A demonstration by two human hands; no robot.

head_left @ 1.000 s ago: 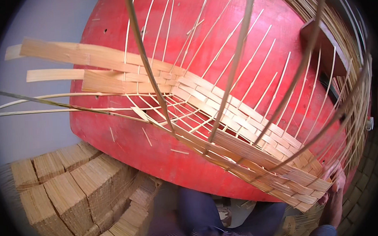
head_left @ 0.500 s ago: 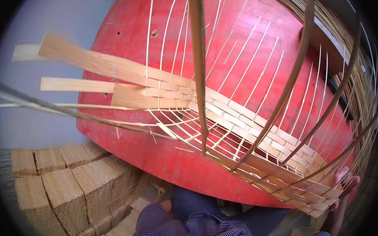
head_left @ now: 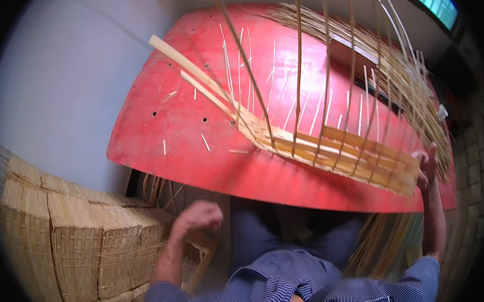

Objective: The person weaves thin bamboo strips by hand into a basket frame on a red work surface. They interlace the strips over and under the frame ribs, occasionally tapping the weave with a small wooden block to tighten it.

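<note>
A partly woven bamboo basket point(head_left: 357, 158) stands on the red tabletop, its long side tilted up toward me. Thin uprights stick up from its weave, and two wide flat strips point(head_left: 185, 61) run out loose from its left end. My right hand point(head_left: 426, 166) grips the basket's right end, with the fingers partly hidden behind the weave. My left hand point(head_left: 201, 216) is off the table, in front of its near edge and beside my lap. Its fingers are curled in, and nothing shows in them.
The red tabletop point(head_left: 159, 136) has small holes and scattered strip scraps. A bundle of long thin bamboo strips point(head_left: 409, 98) lies along its far right edge. Finished woven baskets point(head_left: 74, 242) are stacked on the floor at lower left, close to my left arm. A pale wall point(head_left: 68, 78) borders the left side.
The basket has swung, tipping its near side up with the uprights pointing away from me. My left hand has come up from low by my lap. My right hand stays at the right end.
</note>
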